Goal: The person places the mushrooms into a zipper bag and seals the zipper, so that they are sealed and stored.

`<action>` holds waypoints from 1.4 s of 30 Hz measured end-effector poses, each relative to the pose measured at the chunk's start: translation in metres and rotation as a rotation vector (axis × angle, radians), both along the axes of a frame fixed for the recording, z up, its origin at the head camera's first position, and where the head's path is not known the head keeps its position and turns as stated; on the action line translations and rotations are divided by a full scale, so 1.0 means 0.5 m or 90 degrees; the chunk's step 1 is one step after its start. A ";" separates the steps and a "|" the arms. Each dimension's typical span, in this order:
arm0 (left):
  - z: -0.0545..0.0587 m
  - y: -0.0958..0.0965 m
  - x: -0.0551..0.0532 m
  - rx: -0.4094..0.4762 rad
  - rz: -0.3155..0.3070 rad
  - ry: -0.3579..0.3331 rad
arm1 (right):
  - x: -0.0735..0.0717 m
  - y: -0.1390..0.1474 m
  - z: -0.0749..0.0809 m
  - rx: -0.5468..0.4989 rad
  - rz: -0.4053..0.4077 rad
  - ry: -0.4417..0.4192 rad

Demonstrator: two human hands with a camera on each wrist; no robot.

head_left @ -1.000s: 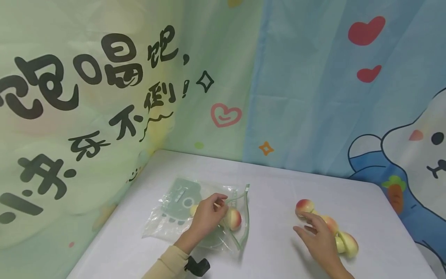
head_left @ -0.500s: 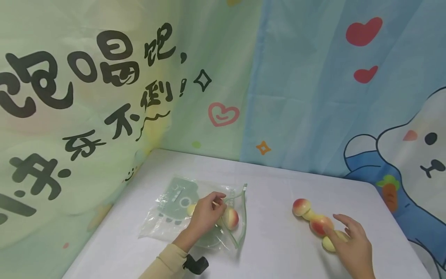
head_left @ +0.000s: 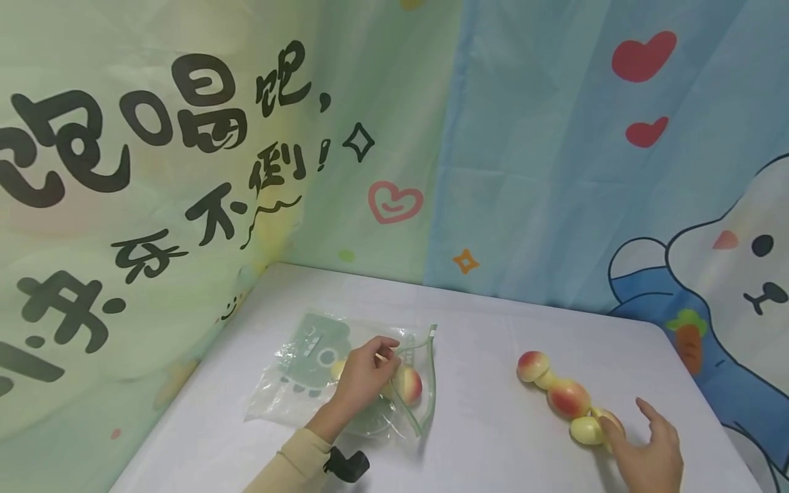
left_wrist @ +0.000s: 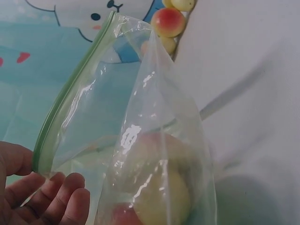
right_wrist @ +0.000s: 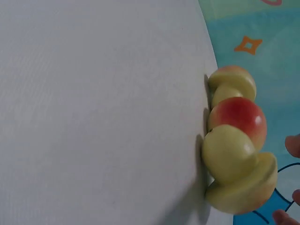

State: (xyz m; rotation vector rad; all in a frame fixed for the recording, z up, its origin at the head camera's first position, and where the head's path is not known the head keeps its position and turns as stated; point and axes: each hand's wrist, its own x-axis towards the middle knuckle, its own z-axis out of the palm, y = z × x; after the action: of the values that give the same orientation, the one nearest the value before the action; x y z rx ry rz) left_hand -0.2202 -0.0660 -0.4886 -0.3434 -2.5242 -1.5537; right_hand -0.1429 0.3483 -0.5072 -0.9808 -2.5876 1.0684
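My left hand (head_left: 365, 373) pinches the green zip edge of a clear plastic bag (head_left: 271, 405) lying on the table. In the left wrist view the bag's mouth gapes beside the fingers, and mushroom-shaped pieces (left_wrist: 164, 199) show through the plastic. On the right lie several more in a slanting row: a far mushroom (head_left: 533, 366), a middle mushroom (head_left: 568, 398) and a near mushroom (head_left: 585, 431), all with red-yellow caps and pale stems. My right hand (head_left: 652, 452), thumb and fingers spread, is at the near mushroom. In the right wrist view its fingertips (right_wrist: 293, 146) stand apart from that mushroom.
A white-covered table (head_left: 474, 383) bears everything. Behind it hangs a printed curtain (head_left: 524, 205) with hearts and a cartoon animal, and another printed wall (head_left: 154, 226) rises at the left. Something black (head_left: 348, 465) is by the left sleeve.
My right hand has moved right and nearer along the mushroom row, from the far mushroom to the near one, uncovering the others. My left hand keeps its place at the bag.
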 end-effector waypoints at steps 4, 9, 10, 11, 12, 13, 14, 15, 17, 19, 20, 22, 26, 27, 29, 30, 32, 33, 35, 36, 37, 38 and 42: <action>0.000 0.000 0.001 0.003 0.004 -0.001 | -0.002 0.008 -0.014 -0.010 0.020 -0.037; 0.004 0.001 0.003 0.014 0.009 -0.002 | -0.002 0.011 -0.045 0.008 0.055 -0.052; 0.004 0.001 0.003 0.014 0.009 -0.002 | -0.002 0.011 -0.052 0.012 0.063 -0.053; 0.005 0.001 0.003 0.013 0.009 0.000 | -0.002 0.010 -0.057 0.012 0.071 -0.053; 0.006 0.001 0.004 0.013 0.010 -0.003 | -0.001 0.010 -0.063 0.012 0.081 -0.045; 0.006 0.001 0.004 0.011 0.011 -0.001 | 0.000 0.009 -0.068 0.016 0.092 -0.037; 0.006 0.001 0.004 0.010 0.011 -0.001 | 0.001 0.008 -0.072 0.015 0.101 -0.031; 0.006 0.001 0.004 0.008 0.011 0.001 | 0.001 0.007 -0.077 0.015 0.109 -0.023; 0.006 0.001 0.004 0.008 0.012 0.003 | 0.002 0.004 -0.083 0.018 0.117 -0.001; 0.005 0.001 0.005 0.009 0.011 0.005 | 0.001 0.000 -0.089 0.019 0.116 0.014; 0.005 0.001 0.005 0.010 0.011 0.006 | 0.000 -0.002 -0.091 0.020 0.113 0.023; 0.005 0.001 0.005 0.011 0.010 0.006 | -0.003 -0.004 -0.094 0.026 0.107 0.032; 0.004 0.001 0.005 0.013 0.009 0.004 | -0.006 -0.009 -0.096 0.022 0.087 0.025; 0.004 0.001 0.005 0.013 0.008 0.004 | -0.006 -0.010 -0.096 0.021 0.083 0.021; 0.003 0.001 0.005 0.013 0.008 0.002 | -0.006 -0.013 -0.096 0.014 0.077 0.016; 0.003 0.001 0.005 0.012 0.008 0.002 | -0.005 -0.014 -0.096 0.012 0.075 0.017; 0.002 0.000 0.006 0.013 0.008 0.001 | -0.005 -0.017 -0.096 0.008 0.071 0.017; 0.002 0.000 0.006 0.012 0.008 0.001 | -0.004 -0.018 -0.096 0.007 0.068 0.018; 0.002 -0.001 0.006 0.012 0.008 0.001 | -0.003 -0.021 -0.097 0.006 0.062 0.018; 0.002 -0.001 0.006 0.013 0.007 0.001 | -0.002 -0.022 -0.097 0.003 0.058 0.020; 0.003 -0.001 0.007 0.013 0.007 0.000 | -0.002 -0.024 -0.097 -0.002 0.054 0.021; 0.003 -0.002 0.007 0.013 0.006 0.000 | 0.000 -0.025 -0.098 -0.010 0.051 0.022; 0.003 -0.003 0.007 0.010 0.004 -0.002 | 0.006 -0.035 -0.093 -0.045 0.048 0.032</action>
State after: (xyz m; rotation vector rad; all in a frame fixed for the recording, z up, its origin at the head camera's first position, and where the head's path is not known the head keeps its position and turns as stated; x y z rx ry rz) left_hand -0.2168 -0.0675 -0.4872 -0.3310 -2.5114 -1.5715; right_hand -0.1397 0.3309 -0.5538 -0.8662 -2.5811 1.1940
